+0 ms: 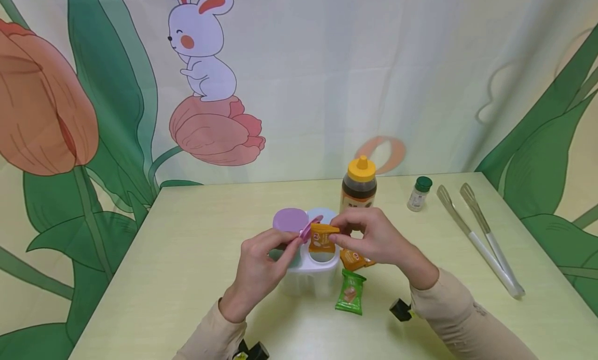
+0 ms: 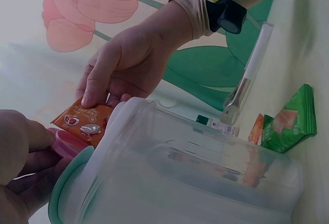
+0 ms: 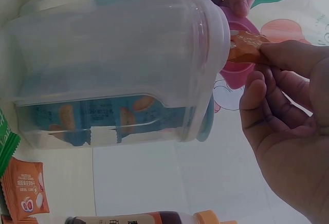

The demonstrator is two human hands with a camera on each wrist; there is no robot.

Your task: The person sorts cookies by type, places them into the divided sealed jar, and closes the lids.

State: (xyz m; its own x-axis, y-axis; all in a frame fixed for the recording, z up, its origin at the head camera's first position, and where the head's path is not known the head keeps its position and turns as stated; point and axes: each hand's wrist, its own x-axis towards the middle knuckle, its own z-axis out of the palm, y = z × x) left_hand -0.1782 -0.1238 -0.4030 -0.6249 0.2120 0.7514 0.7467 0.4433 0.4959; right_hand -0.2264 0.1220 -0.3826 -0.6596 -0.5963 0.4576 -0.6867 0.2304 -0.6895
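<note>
A clear, white-rimmed container (image 1: 310,283) with several coloured lids stands on the table. My left hand (image 1: 261,261) pinches its raised pink lid (image 2: 69,144) between thumb and fingers. My right hand (image 1: 376,238) pinches an orange snack packet (image 1: 322,240) by its edge, right at the opening under that lid. The purple lid (image 1: 289,220) and the light blue lid lie flat; a green lid (image 2: 64,190) is partly behind my left hand. Blue packets (image 3: 103,116) show through the container wall. Beside it lie a green packet (image 1: 350,292) and more orange packets (image 1: 353,260).
A brown bottle with a yellow cap (image 1: 361,183) stands just behind the container. Farther right are a small green-capped jar (image 1: 419,194) and metal tongs (image 1: 483,240) with spread arms. A printed curtain (image 1: 299,90) hangs along the table's back edge.
</note>
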